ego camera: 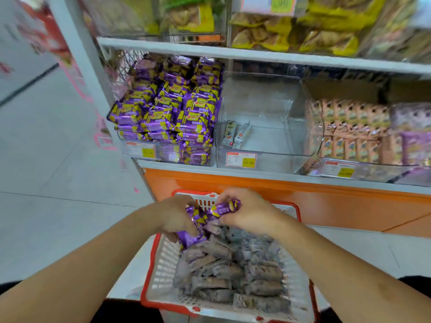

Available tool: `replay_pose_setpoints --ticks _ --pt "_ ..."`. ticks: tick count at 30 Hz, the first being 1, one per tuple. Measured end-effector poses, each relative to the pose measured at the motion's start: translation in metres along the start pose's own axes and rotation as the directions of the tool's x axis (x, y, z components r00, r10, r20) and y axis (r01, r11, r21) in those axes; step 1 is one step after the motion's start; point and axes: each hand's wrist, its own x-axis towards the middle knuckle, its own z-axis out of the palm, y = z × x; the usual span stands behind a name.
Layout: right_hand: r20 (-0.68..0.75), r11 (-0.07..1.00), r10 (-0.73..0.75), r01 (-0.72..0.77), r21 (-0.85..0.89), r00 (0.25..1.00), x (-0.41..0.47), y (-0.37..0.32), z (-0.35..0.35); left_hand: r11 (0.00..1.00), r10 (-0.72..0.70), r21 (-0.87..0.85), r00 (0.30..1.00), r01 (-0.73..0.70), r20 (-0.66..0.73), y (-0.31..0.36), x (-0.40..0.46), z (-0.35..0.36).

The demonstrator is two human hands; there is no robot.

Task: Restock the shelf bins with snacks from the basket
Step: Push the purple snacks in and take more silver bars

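White shop shelving point(256, 54) rises over a pale tiled floor, with an orange base panel point(326, 206) below the lowest shelf. On that shelf stand clear plastic bins side by side. At the left, one bin point(140, 152) is heaped with purple-and-yellow snack packets point(177, 113), stacked well above its front wall. The middle bin point(263, 141) is almost bare, holding only two small pale packets point(236, 134) leaning near its front left corner; a red-and-yellow price tag point(241, 159) sits on its front. To the right, another bin point(349, 170) is packed with rows of peach-coloured packets point(349, 131). On the shelf above, bins hold yellow-edged bags point(291, 31), too blurred to tell further.

Below the shelf, a red-rimmed white basket point(161, 264) sits on the floor in front of the person, filled with greyish-purple wrapped snacks point(233, 276). Above its far end, the left hand point(177, 217) has its fingers curled round a bunch of purple packets point(205, 217), and the right hand point(249, 210) pinches the upper end of the same bunch, which hangs just over the basket's contents.
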Motion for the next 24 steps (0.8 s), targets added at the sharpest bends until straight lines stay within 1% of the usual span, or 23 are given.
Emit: replay_pose_setpoints --ticks 2,4,6,8,10,12,16,19,22,24 --pt "0.001 0.997 -0.059 0.059 0.059 0.998 -0.012 -0.017 -0.017 0.997 0.062 -0.042 0.998 -0.062 -0.012 0.006 -0.020 -0.017" --pt "-0.032 0.986 -0.116 0.119 0.118 0.993 -0.023 -0.032 -0.027 0.988 0.130 -0.085 0.991 -0.130 -0.010 0.010 -0.036 -0.030" --pt "-0.113 0.971 -0.166 0.182 0.156 0.980 -0.032 -0.046 -0.034 0.959 0.207 -0.200 0.978 -0.200 0.012 0.016 -0.051 -0.040" --pt "-0.151 0.944 -0.214 0.244 0.221 0.965 -0.038 -0.057 -0.042 0.918 0.275 -0.306 0.961 -0.254 0.026 0.023 -0.062 -0.050" --pt "-0.178 0.916 -0.243 0.286 0.282 0.954 -0.042 -0.062 -0.050 0.902 0.329 -0.305 0.944 -0.306 0.025 0.027 -0.066 -0.060" --pt "-0.250 0.902 -0.261 0.328 0.280 0.932 -0.042 -0.066 -0.054 0.903 0.360 -0.263 0.932 -0.340 0.031 0.027 -0.065 -0.071" --pt "-0.368 0.880 -0.249 0.368 0.301 0.896 -0.033 -0.069 -0.052 0.906 0.372 -0.253 0.924 -0.340 0.091 0.023 -0.059 -0.084" --pt "-0.425 0.895 -0.233 0.364 0.257 0.874 -0.024 -0.069 -0.053 0.897 0.389 -0.271 0.916 -0.351 0.101 0.024 -0.056 -0.090" --pt "-0.487 0.896 -0.165 0.337 0.289 0.858 -0.014 -0.067 -0.054 0.889 0.410 -0.259 0.908 -0.378 0.081 0.031 -0.058 -0.096" --pt "-0.522 0.915 -0.104 0.287 0.283 0.847 -0.007 -0.064 -0.051 0.874 0.435 -0.281 0.896 -0.397 0.088 0.036 -0.058 -0.096"
